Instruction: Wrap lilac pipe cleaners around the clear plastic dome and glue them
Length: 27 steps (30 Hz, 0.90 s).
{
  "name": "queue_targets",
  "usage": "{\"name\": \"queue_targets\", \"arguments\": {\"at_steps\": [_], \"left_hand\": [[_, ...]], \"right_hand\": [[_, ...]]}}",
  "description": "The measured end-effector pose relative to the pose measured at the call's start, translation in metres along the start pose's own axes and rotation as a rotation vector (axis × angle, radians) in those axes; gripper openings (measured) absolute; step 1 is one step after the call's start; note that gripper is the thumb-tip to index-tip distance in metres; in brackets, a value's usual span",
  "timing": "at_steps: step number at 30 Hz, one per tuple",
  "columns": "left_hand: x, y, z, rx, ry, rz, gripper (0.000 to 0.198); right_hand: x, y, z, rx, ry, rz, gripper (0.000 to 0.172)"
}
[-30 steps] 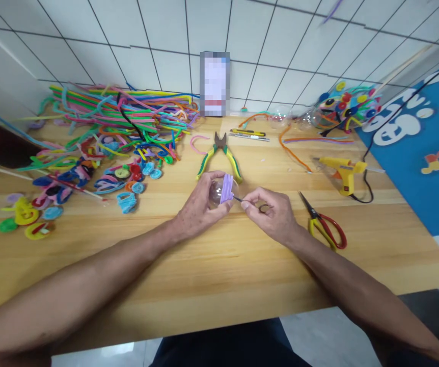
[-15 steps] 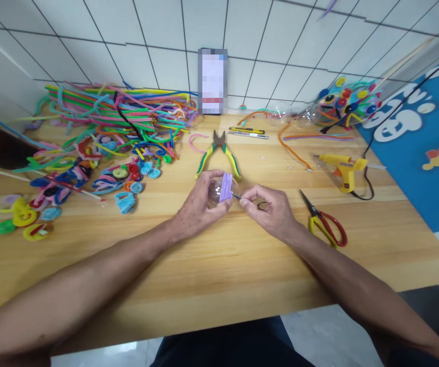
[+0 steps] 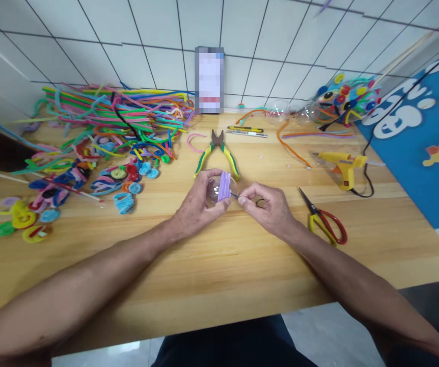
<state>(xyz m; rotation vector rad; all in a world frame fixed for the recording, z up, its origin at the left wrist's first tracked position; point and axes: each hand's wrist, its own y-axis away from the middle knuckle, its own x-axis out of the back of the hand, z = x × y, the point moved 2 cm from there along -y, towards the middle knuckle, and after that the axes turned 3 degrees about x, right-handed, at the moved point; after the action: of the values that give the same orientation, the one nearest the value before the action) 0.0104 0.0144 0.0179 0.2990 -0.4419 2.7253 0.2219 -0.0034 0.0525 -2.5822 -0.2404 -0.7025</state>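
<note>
My left hand [image 3: 196, 204] is closed round a small clear plastic ball [image 3: 215, 191] with a purple pipe-cleaner coil [image 3: 225, 186] on it, held just above the wooden table [image 3: 212, 265]. My right hand [image 3: 271, 209] pinches a thin dark wire or tool [image 3: 236, 195] whose tip touches the purple coil. Both hands meet at the table's middle, just in front of the green-and-yellow pliers [image 3: 217, 153].
A large heap of coloured pipe cleaners [image 3: 116, 117] and coiled pieces [image 3: 89, 178] fills the left. Red-and-yellow scissors [image 3: 324, 219], a yellow glue gun [image 3: 344, 165] with cable, a utility knife [image 3: 246, 130] and a decorated ball [image 3: 345, 102] lie to the right.
Both hands and the ball have drifted slightly up and left in view; the grips are unchanged.
</note>
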Motion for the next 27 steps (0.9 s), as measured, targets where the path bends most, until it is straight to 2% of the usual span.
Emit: {"name": "queue_targets", "arguments": {"at_steps": [10,14,21,27], "left_hand": [[0.0014,-0.0001,-0.002,0.02,-0.005,-0.01,0.057],[0.0009,-0.0001,-0.0017,0.007,0.005,-0.018,0.059],[-0.0017,-0.0001,-0.0057,-0.005,0.0,-0.012,0.075],[-0.0038,0.0004,-0.009,-0.022,0.002,-0.006,0.078]], "right_hand": [[-0.0021,-0.001,0.0044,-0.109,-0.064,-0.031,0.015],[-0.0028,-0.0014,0.0044,-0.095,-0.087,-0.023,0.016],[-0.0042,-0.0008,0.0071,-0.103,-0.092,-0.013,0.015],[-0.004,-0.0013,0.0077,-0.097,-0.107,-0.012,0.015]]}}
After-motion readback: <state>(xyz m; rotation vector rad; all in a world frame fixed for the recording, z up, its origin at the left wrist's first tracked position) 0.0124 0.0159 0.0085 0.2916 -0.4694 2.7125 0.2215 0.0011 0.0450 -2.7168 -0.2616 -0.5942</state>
